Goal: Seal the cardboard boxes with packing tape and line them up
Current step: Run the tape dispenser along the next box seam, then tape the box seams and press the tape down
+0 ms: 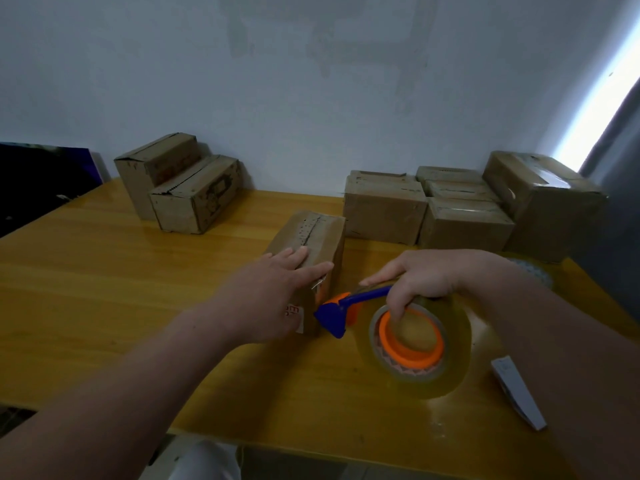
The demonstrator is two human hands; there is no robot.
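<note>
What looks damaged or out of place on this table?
The box under the left hand has a ragged, pitted top seam; the two far-left boxes sit angled, apart from the group on the right.

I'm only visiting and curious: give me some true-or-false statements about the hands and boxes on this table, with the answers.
1. The left hand rests flat on the middle box. True.
2. The right hand holds scissors. False: it grips the tape dispenser.
3. Two boxes stand at the far left, near the wall. True.
4. The table is white. False: it is yellow wood.
</note>
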